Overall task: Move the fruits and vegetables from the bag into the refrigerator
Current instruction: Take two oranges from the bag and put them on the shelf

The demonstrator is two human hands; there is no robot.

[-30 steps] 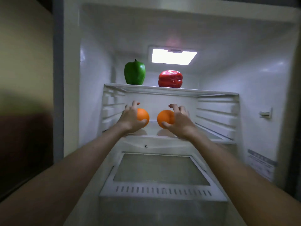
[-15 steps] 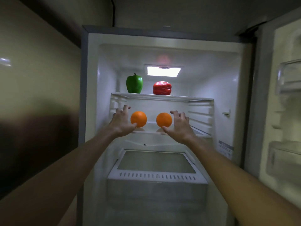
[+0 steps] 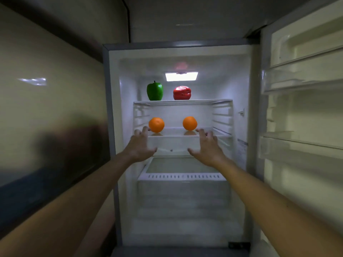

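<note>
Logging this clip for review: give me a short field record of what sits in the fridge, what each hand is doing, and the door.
upper shelf: green pepper on the left, red pepper on the right, apart
middle shelf: left orange and right orange, apart
left hand: fingers spread, holds nothing, in front of the middle shelf
right hand: fingers spread, holds nothing, below the right orange
fridge door: open, at right
bag: not in view

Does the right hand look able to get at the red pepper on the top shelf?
Probably yes. The right hand is open and empty, the door stands open, and nothing sits in front of the red pepper on its shelf.
</note>
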